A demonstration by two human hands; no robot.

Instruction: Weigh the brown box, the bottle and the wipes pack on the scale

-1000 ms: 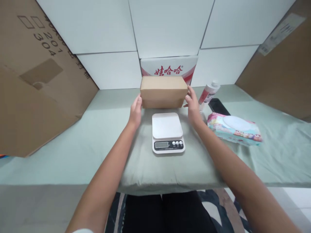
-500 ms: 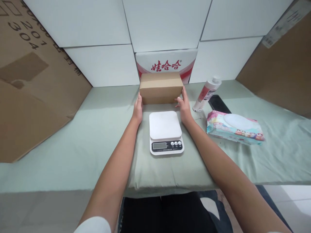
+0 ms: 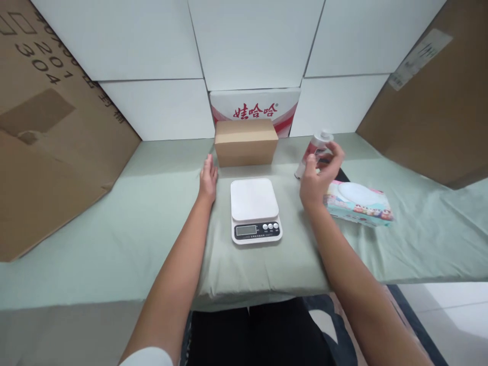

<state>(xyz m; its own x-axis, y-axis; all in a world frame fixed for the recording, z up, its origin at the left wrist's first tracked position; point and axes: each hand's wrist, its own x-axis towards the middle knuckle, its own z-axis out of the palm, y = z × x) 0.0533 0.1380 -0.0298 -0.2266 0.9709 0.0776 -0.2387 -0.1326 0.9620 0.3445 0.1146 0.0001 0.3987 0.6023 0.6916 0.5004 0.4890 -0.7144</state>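
Head view: I have the small brown box just above the middle of the frame, sitting on the pale green cloth in front of a white carton with red lettering. The left hand is by the box's lower left edge, its fingers straight and pointing up the frame, unclamped. From here I can't tell whether its fingertips touch the cardboard or stop just beside it.

The right hand is well apart from the box, to the right of centre and a little lower in the frame. Its thumb and bent fingers stand apart, and the white and red bottle shows behind them, partly covered. I can't tell whether any finger is touching the bottle.

Between my two forearms, near the centre of the frame, the white scale lies below the box, a strip of cloth separating them. Its display and buttons face the bottom edge. Right of centre, a colourful soft pack lies beside the right wrist, with a dark flat object partly hidden behind the pack and hand. Large brown cardboard fills the left edge, and another large carton fills the upper right.
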